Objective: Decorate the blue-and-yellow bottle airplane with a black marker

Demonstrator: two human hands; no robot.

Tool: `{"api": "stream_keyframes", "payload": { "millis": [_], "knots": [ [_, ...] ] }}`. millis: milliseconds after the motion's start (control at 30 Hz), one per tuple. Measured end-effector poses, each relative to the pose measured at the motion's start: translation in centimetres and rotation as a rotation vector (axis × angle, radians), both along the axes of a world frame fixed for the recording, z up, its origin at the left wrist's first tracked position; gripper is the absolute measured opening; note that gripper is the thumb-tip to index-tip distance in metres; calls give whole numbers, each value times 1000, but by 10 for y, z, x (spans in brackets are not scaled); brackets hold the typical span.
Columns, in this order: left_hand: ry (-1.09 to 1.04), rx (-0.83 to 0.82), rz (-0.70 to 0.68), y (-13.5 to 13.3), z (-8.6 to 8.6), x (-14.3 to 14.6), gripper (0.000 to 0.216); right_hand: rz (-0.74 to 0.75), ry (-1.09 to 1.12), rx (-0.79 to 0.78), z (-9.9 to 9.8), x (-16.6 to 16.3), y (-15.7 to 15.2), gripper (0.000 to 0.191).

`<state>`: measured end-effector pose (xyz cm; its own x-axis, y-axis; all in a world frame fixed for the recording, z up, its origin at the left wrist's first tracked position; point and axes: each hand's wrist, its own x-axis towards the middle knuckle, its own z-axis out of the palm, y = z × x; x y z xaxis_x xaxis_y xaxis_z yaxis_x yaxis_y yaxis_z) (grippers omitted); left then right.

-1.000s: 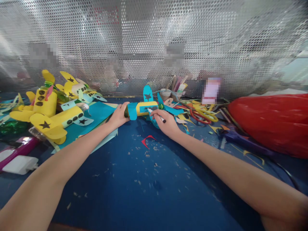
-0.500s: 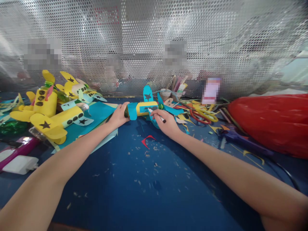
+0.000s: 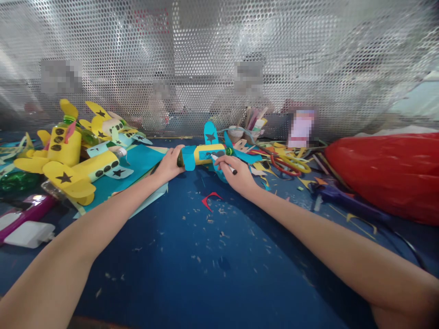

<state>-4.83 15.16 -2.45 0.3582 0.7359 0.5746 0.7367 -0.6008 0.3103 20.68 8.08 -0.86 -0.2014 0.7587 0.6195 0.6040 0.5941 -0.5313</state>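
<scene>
Evidently our bottle plane [image 3: 201, 155], lying mid-way along the blue table [image 3: 192, 283], has its wings on, one starred [image 3: 210, 132]; its blue panel [image 3: 219, 153] looks only partly inked; our left hand [image 3: 170, 163] grips its base, our right hand [image 3: 236, 173] pinches a marker [image 3: 216, 158] at the panel; leftward, yellow planes [image 3: 103, 160] show finished dark ovals.

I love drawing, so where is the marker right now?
The head view shows the marker near the centre, held in the right hand, its tip pointing at the yellow-and-blue decorated bottle.
</scene>
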Motion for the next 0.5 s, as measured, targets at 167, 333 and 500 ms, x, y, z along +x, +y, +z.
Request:
{"api": "stream_keyframes", "payload": {
  "millis": [167,333,500],
  "knots": [
    [6,5,-2,1,-1,-1,74,-1,5,-20,0,1,0,23],
    [9,14,0,2,-1,-1,74,5,12,-26,0,1,-1,23],
    [15,16,-2,2,-1,-1,74,4,14,-20,0,1,0,23]
  ]
}}
